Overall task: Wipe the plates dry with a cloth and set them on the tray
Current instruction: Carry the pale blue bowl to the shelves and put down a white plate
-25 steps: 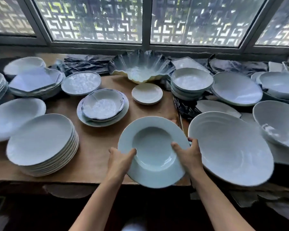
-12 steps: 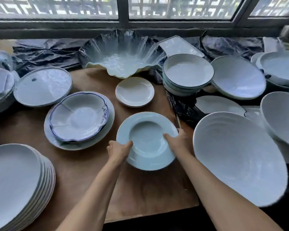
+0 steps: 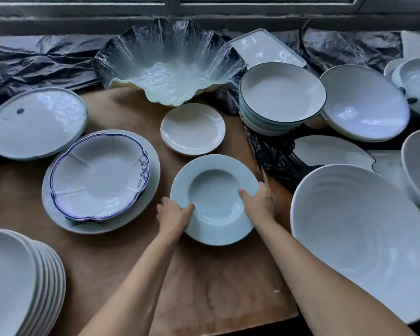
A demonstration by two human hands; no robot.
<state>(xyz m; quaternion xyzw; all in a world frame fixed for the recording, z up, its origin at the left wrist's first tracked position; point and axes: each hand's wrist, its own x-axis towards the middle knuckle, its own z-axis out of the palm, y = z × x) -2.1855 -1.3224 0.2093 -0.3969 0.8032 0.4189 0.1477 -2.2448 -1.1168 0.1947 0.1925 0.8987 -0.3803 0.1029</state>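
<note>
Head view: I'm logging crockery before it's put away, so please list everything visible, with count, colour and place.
Rimmed plate: one, pale blue-white, centre, held
Small plate: one, cream, behind it
Blue-edged dish: one, white, left, on a larger plate
Lid-like plate: one, white, far left
Plate stack: one stack, white, bottom left
Ruffled bowl: one, translucent, dark-edged, back centre
Bowl stack: one, dark-rimmed, right of centre
Ribbed bowl: one, white, right
Board: one, brown wood, underneath
Hands: left, right, gripping the rimmed plate's edges
</note>
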